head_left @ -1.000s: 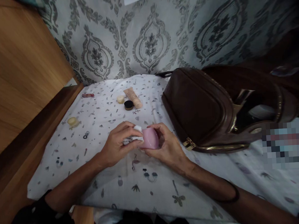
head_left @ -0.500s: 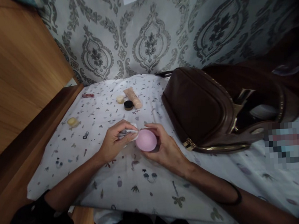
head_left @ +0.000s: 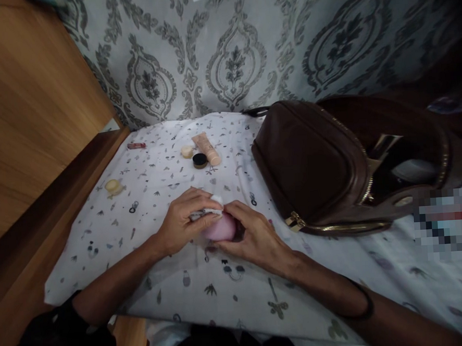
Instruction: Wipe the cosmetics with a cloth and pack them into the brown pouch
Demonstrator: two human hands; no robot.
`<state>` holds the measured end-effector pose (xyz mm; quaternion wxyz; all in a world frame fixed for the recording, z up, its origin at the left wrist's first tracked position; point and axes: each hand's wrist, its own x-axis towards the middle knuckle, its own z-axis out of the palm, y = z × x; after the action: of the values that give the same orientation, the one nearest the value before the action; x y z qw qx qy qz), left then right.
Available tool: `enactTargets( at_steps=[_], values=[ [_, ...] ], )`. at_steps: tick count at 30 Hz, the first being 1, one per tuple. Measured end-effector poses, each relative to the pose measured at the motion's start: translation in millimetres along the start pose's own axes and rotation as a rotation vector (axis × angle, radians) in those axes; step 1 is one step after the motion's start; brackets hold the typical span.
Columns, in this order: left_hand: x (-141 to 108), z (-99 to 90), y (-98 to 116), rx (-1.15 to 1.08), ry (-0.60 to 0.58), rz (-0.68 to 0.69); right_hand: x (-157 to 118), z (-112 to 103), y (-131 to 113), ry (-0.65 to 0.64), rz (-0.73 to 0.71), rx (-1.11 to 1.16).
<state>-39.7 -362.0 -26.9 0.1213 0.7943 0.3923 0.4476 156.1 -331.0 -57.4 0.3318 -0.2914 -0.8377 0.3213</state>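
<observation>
A pink rounded object (head_left: pixel 222 229), smooth like a small container, sits in my right hand (head_left: pixel 254 231), whose thumb and fingers curl round its right side. My left hand (head_left: pixel 189 217) pinches a folded white wipe or tissue (head_left: pixel 216 201) and presses it at the upper left of the pink object. Part of the pink surface is hidden behind my left fingers. Both hands are close together above the patterned white sheet (head_left: pixel 176 296).
Beyond my hands lie a beige tube (head_left: pixel 206 149), a small black-lidded jar (head_left: pixel 199 161) and a cream-coloured pot (head_left: pixel 187 151). Further left are a yellowish pot (head_left: pixel 113 187) and a red tube (head_left: pixel 136 146). An unzipped brown leather bag (head_left: pixel 304 163) stands at the right, wooden furniture (head_left: pixel 34 91) at the left.
The pink object has tilted, so less of its face shows. My left hand has moved right with the white wipe, across its top, and my right fingers have shifted round it.
</observation>
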Motion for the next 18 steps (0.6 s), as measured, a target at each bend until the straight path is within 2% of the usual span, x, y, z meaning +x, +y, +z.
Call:
enactTargets(
  at_steps=[4,9,13,18],
  values=[
    [2,-2.1,1,0.017,-0.035,0.139,3,-2,-1,0.006,0.098,0.062],
    [3,-4.7,-1,0.029,-0.037,0.161,9,-6,4,0.044,0.298,0.251],
    [2,-6.2,-8,0.055,0.014,0.008,9,-5,8,0.065,0.3,0.41],
    [0,-6.9,-8,-0.028,0.0,-0.269,4,-2,10,0.103,0.113,0.429]
  ],
)
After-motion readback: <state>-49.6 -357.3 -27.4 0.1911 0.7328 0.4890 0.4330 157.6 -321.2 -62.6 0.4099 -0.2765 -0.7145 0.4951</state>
